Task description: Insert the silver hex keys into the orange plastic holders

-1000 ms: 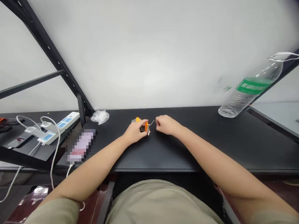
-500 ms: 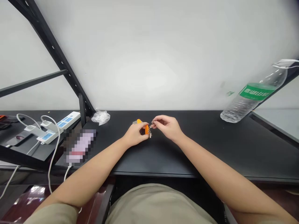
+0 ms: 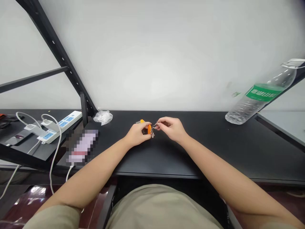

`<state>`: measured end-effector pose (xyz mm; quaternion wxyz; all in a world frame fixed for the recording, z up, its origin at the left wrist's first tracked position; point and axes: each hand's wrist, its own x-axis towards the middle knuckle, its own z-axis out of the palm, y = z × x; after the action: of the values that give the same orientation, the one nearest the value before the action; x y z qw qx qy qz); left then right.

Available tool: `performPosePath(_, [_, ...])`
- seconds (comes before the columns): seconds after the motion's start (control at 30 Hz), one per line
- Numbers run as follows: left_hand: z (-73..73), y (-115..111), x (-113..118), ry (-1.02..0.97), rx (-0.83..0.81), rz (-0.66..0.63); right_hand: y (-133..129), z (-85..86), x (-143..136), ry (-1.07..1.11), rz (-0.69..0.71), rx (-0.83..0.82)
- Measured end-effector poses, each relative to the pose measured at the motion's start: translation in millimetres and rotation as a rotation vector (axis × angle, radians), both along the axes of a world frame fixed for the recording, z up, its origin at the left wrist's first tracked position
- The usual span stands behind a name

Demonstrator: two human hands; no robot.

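An orange hex key holder is gripped in my left hand, between thumb and fingers, above the middle of the black table. Slim metal key ends stick out of it at the upper left and the right. My right hand pinches a thin metal hex key by its right end. This key's other end reaches the holder's right side; whether it sits in a slot is too small to tell. My left fingers hide part of the holder.
The black table meets a white wall behind. A crumpled clear plastic bag and a blurred phone lie to the left, near a power strip with white cables. A large plastic bottle stands at the right by the frame.
The whole view has shifted slightly upward. Both hands keep their grips, and the key in my right hand has changed its angle a little at the holder.
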<state>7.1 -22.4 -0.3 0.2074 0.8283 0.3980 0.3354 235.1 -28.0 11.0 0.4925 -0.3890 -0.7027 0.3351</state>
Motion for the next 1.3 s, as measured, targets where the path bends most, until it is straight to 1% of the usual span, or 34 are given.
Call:
performPosePath(0.13, [1.9,-0.9,1.2,0.009,-0.01,-0.027,-2.1,0.7,-1.3,-0.003,0.008,0.031])
performPosePath(0.23, [3.1,-1.7,1.7,0.031,-0.003,-0.024,-4.3,2.5,-1.6,-0.021,0.007,0.047])
performPosePath(0.43, [1.3,-1.4,0.0,0.041,0.001,-0.029,-2.8,-0.7,0.5,-0.013,0.051,-0.003])
performPosePath(0.5, [0.0,-0.7,-0.8,0.031,0.018,-0.015,-1.1,-2.5,2.1,0.001,0.043,-0.012])
performPosePath(0.57, [-1.1,0.1,-1.4,0.038,0.031,-0.001,-0.1,-2.9,3.6,-0.036,0.013,0.03])
performPosePath(0.67, [-1.9,0.7,-1.9,0.09,0.048,0.003,-0.7,-1.6,3.8,-0.19,-0.017,0.178])
performPosePath(0.77, [-1.2,-0.1,-1.3,0.128,0.085,-0.002,-3.2,-0.7,-0.1,-0.334,0.005,0.314])
performPosePath(0.87, [1.8,-2.0,0.6,0.15,0.139,-0.019,-5.9,-1.4,-5.7,-0.397,0.05,0.355])
performPosePath(0.93, [4.6,-3.6,2.0,0.15,0.163,-0.023,-6.6,-2.3,-8.2,-0.386,0.078,0.329])
performPosePath(1.0, [7.2,-5.0,3.1,0.147,0.166,-0.026,-5.4,-3.9,-9.4,-0.305,0.091,0.24])
performPosePath(1.07, [8.7,-5.9,4.0,0.146,0.166,-0.039,-2.7,-6.3,-9.9,-0.161,0.114,0.07])
performPosePath(1.13, [8.9,-6.3,4.6,0.149,0.178,-0.052,0.7,-9.3,-10.2,-0.02,0.169,-0.128])
performPosePath(1.2, [8.2,-6.1,4.7,0.167,0.178,-0.066,3.6,-11.8,-9.9,0.046,0.239,-0.263])
performPosePath(1.23, [7.5,-5.7,4.4,0.183,0.168,-0.078,5.1,-12.7,-9.1,0.04,0.259,-0.28])
performPosePath(1.3, [5.8,-4.3,3.0,0.215,0.141,-0.096,8.7,-14.1,-5.1,-0.053,0.246,-0.199])
